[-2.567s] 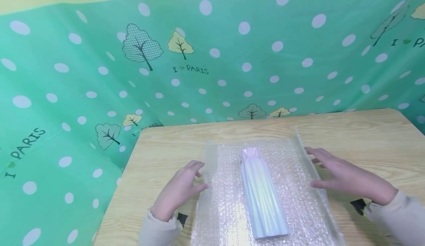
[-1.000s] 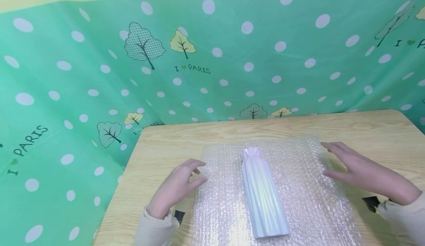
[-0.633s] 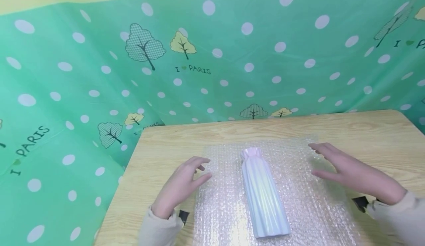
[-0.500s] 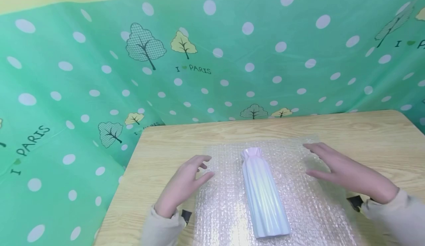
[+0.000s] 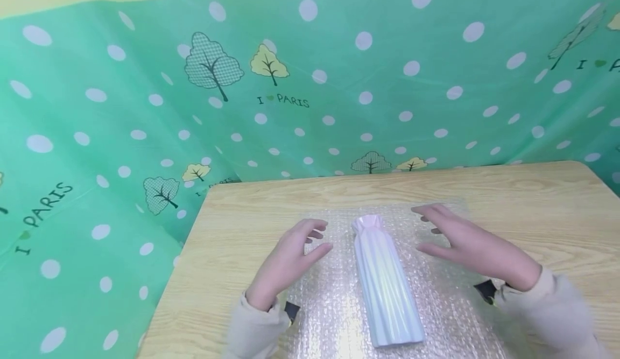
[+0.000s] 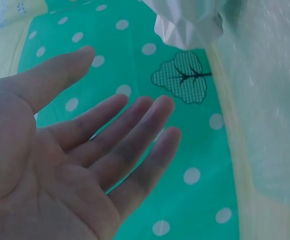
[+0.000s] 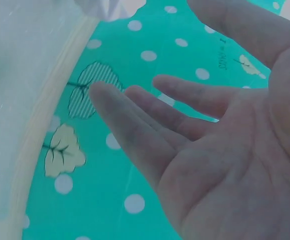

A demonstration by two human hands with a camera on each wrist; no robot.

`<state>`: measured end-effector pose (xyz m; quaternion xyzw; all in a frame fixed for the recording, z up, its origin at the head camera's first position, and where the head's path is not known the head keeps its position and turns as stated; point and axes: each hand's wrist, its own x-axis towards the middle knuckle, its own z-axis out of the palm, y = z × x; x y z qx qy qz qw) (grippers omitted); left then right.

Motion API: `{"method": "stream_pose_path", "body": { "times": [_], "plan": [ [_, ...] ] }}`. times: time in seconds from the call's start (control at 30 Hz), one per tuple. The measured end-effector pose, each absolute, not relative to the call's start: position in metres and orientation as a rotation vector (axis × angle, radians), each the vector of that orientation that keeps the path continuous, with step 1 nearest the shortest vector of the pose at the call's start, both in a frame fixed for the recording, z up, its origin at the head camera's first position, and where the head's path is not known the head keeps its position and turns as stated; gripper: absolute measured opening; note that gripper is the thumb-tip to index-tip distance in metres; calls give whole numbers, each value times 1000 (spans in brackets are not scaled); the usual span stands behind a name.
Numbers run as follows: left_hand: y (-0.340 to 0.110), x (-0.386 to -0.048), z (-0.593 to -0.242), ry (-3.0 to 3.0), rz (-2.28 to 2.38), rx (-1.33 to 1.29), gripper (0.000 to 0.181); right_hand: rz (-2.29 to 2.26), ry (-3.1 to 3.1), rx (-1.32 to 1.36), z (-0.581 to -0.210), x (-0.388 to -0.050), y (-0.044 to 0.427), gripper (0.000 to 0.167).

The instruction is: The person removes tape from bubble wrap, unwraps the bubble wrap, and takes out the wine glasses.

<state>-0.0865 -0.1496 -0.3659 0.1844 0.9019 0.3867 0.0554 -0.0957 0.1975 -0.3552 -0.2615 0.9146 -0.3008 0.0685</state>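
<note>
Left grip [image 5: 290,251] spread, right grip [image 5: 467,239] spread, bubble wrap [image 5: 334,316] on wood table [image 5: 218,246], green cloth [image 5: 341,57]

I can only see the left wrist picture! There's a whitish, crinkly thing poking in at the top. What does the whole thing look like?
Observer: In the head view it's a long, ridged vase-like object, pale pink at its narrow end and light blue toward the other end.

Operator: Ooh! Is it standing up or lying down?

Observer: Lying down, on a sheet of bubble wrap.

Operator: And what's on its right side, where I can't see?

Observer: The right hand, apart from the vase-like object and holding nothing.
</note>
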Motion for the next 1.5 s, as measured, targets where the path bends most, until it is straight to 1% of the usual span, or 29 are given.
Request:
{"method": "stream_pose_path", "body": {
  "times": [0.2, 0.33, 0.5, 0.8, 0.87, 1.07, 1.3, 1.5],
  "plan": [
    [-144, -88, -376, 2678, 1256, 524, 47, -1034, 2669, -759, -362, -97, 181, 76],
    [-139, -90, -380, 2634, 1296, 484, 51, -1101, 2645, -746, -365, -97, 173, 80],
    [-132, -92, -382, 2554, 1351, 434, 54, -1143, 2613, -697, -370, -96, 171, 80],
    [-126, -91, -389, 2496, 1208, 437, 63, -1181, 2462, -635, -383, -100, 163, 87],
    [-124, -90, -391, 2487, 1188, 440, 63, -1160, 2451, -626, -385, -101, 160, 87],
    [-118, -89, -397, 2450, 1134, 433, 69, -1150, 2409, -623, -392, -105, 155, 82],
    [-110, -88, -403, 2415, 1133, 445, 79, -1213, 2349, -616, -397, -103, 151, 69],
    [-107, -88, -407, 2395, 1161, 453, 79, -1227, 2338, -602, -401, -104, 150, 70]
  ]
}}
